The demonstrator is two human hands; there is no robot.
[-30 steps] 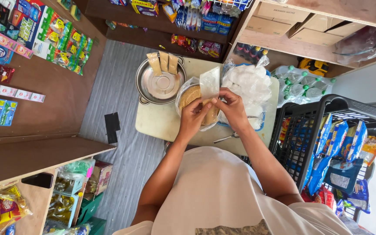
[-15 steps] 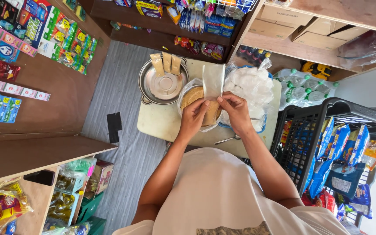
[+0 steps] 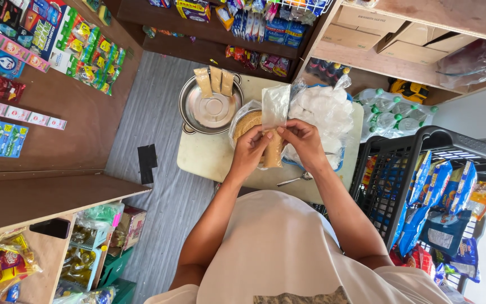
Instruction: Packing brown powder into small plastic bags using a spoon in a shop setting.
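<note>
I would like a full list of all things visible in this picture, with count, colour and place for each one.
small clear plastic bag: one, transparent, brown grains in its lower part, held above the table
large open bag of brown grains: one, clear, on the table behind the hands
round metal pot with lid: one, silver, table's far left
small filled packets: three, tan, on the pot's far rim
heap of clear plastic bags: one, whitish, table's right
metal spoon: one, silver, table's near edge
small table: one, cream
plastic basket: one, black, right of the table, holds blue packets
wooden shelves: several, brown, with colourful packets
left hand: holds the small bag
right hand: holds the small bag
</note>
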